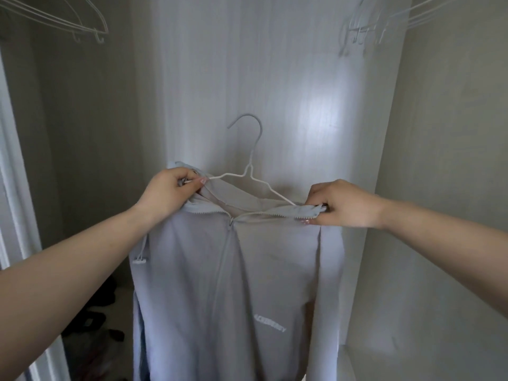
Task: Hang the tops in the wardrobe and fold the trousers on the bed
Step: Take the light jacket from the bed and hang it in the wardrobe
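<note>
A pale lavender zip-up jacket [220,284] hangs in front of me inside the open wardrobe, draped on a white wire hanger [248,171] whose hook points up, free of any rail. My left hand [170,191] pinches the jacket's left shoulder together with the hanger's left arm. My right hand [338,203] grips the right shoulder and collar edge over the hanger's right end. The zip is partly open at the neck. A drawstring toggle [139,260] dangles at the left.
Empty white hangers hang at the top left [68,20] and top right [384,20]. The wardrobe's back panel [275,78] and side walls close in around the jacket. Dark items [96,306] lie on the wardrobe floor at lower left. A white door frame [11,215] runs down the left.
</note>
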Motion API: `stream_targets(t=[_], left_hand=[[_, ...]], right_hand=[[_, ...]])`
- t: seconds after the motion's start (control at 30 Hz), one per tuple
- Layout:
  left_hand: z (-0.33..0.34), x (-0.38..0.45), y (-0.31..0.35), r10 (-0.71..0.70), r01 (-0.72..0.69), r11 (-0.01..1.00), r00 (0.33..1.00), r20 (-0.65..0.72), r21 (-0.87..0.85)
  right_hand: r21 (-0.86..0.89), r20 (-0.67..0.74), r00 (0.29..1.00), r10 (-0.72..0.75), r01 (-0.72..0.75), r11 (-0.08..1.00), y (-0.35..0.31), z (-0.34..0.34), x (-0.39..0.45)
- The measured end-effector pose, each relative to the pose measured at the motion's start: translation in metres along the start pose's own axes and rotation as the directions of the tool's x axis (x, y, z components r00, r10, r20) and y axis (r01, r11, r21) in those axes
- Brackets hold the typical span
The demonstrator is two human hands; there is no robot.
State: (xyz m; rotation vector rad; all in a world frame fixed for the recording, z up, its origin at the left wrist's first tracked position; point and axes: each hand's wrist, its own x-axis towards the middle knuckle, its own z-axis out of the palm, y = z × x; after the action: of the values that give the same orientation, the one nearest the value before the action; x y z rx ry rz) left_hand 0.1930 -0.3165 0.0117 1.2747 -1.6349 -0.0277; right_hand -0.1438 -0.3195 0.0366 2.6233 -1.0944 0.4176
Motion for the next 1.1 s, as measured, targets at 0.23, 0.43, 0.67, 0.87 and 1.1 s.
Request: stream_targets(t=[0.23, 0.43, 0.67, 0.87, 1.1], left_hand=[[0.001, 0.005, 0.007, -0.076, 0.067, 0.989, 0.995, -0.066, -0.129], [-0.009, 0.019, 0.003, -0.15, 0.128, 0.98, 0.978, -0.147, -0.153], [-0.016, 0.046, 0.015, -0.083, 0.06, 0.965, 0.993, -0.082, -0.257], [-0.055, 0.07, 0.021, -0.254, 0.158, 0.876, 0.954, 0.158, 0.456], [-0.093, 0.064, 0.052, -0.297, 0.24, 0.94, 0.926, 0.235, 0.242]], right_hand=[[0.405, -0.123, 0.983, 0.133, -0.073, 0.911, -0.018, -0.027, 0.004], [0.565, 0.16, 0.924, 0.347, -0.374, 0.735, -0.011, -0.034, -0.005], [0.897, 0.286, 0.958, 0.013, -0.273, 0.349, -0.039, -0.03, 0.003], [0.985, 0.141, 0.982, 0.127, -0.152, 0.077, -0.069, -0.019, 0.025], [0.985, 0.096, 0.957, 0.273, -0.131, 0.114, -0.103, -0.03, 0.074]])
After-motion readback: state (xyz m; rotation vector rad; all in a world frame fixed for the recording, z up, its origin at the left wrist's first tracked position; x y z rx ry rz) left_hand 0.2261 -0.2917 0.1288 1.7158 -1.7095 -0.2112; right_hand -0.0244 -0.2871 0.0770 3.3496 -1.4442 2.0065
